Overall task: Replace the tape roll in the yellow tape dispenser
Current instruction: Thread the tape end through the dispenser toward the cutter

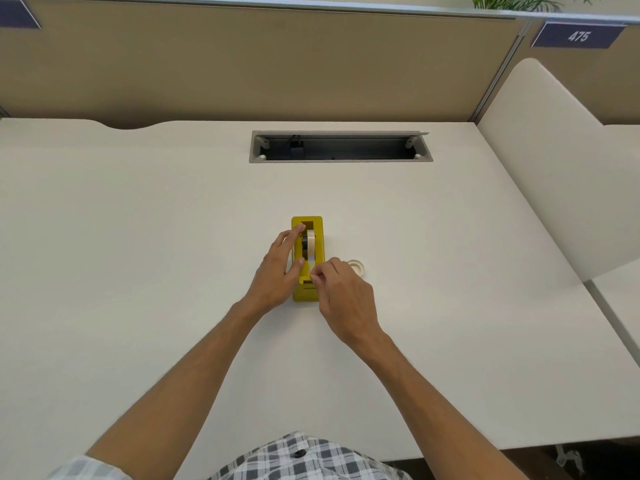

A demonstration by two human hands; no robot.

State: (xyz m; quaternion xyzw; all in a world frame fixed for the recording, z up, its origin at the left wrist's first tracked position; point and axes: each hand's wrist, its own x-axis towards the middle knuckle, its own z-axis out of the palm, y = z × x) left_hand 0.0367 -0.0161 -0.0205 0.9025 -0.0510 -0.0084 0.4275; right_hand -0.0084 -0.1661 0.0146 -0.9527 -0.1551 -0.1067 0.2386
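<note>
The yellow tape dispenser (317, 237) stands lengthwise in the middle of the white desk (138, 237). A pale tape roll (310, 241) on a dark hub sits in its slot. My left hand (278, 271) grips the dispenser's left side, with fingers on its top edge and the thumb against its side. My right hand (341, 289) is at the near end by the cutter, with thumb and forefinger pinched on the tape's loose end. A second pale tape roll (356, 266) lies flat on the desk just right of the dispenser, partly hidden behind my right hand.
An open cable tray (341, 147) is set into the desk at the back. A tan partition wall (242, 64) rises behind it. A white divider panel (554, 161) stands at the right edge. The desk's front edge is near my checked shirt (304, 459).
</note>
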